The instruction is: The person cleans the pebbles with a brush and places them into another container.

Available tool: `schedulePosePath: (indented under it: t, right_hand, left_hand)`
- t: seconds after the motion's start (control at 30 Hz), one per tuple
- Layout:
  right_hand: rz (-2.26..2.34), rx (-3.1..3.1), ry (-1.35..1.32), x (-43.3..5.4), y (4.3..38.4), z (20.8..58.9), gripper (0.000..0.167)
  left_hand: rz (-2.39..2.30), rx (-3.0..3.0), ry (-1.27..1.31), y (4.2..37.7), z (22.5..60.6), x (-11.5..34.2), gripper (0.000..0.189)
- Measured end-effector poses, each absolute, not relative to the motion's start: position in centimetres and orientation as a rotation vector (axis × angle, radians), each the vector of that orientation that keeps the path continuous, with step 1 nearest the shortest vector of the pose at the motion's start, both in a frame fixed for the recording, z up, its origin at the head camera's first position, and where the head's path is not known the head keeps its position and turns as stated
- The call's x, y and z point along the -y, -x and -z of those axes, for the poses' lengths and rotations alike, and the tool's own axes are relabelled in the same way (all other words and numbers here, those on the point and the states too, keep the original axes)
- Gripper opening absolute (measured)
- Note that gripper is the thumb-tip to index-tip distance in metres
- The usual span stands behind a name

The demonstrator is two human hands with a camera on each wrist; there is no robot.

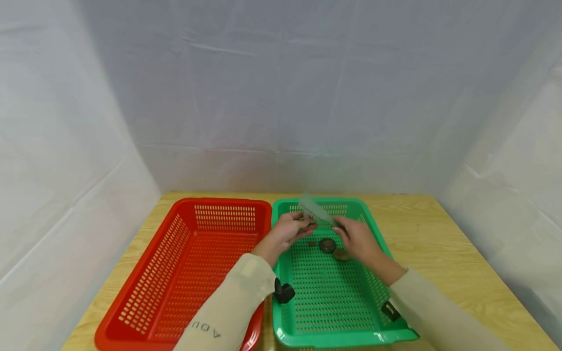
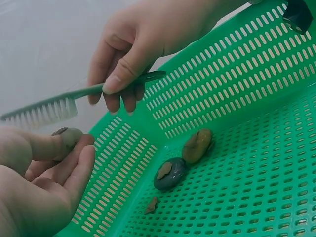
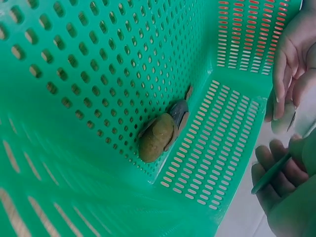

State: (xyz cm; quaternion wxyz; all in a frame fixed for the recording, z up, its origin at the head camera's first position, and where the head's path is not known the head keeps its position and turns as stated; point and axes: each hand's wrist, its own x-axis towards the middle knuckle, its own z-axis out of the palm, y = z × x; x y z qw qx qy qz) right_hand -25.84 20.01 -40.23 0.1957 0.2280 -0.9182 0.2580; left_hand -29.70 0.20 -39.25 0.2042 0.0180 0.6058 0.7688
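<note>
Above the far end of the green basket, my left hand pinches a pale grey-green stone with a brown patch on it. My right hand grips the handle of a green brush with whitish bristles. Its bristles point down, close to the held stone; whether they touch is unclear. Below the hands in the basket lie a dark stone and a yellow-brown stone, both bearing brown patches. Beside the dark one is a small brown flake.
A red basket stands left of the green one on a wooden table. White sheeting hangs behind and at both sides. Dark straps show near the wrists.
</note>
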Motion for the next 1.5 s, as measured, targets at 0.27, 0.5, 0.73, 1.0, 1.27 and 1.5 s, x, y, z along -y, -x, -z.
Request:
schedulePosePath:
  t: [0.27,0.5,0.73,1.0,1.27,1.5]
  right_hand:
    - [-0.746,2.608,-0.621,-20.05,25.73,40.20,0.030]
    - [-0.764,2.675,-0.550,-20.10,25.76,40.10,0.033]
    - [-0.823,2.725,-0.444,-20.01,25.58,39.95,0.033]
    - [-0.840,2.691,-0.384,-20.21,25.47,39.75,0.032]
    - [-0.818,2.585,-0.609,-20.01,25.75,39.80,0.028]
    - [-0.765,2.613,-0.666,-19.83,25.53,40.04,0.033]
  left_hand:
    - [-2.130,-1.733,-0.053,29.71,39.40,-0.22,0.040]
    - [-2.119,-1.731,-0.062,29.72,39.30,-0.15,0.041]
    - [-2.131,-1.715,-0.049,29.68,39.36,-0.13,0.042]
    - [-2.128,-1.707,-0.039,29.66,39.11,-0.23,0.047]
    - [-2.118,-1.740,-0.028,29.69,38.64,-0.23,0.045]
    - [-2.125,-1.753,-0.034,29.60,39.09,-0.30,0.040]
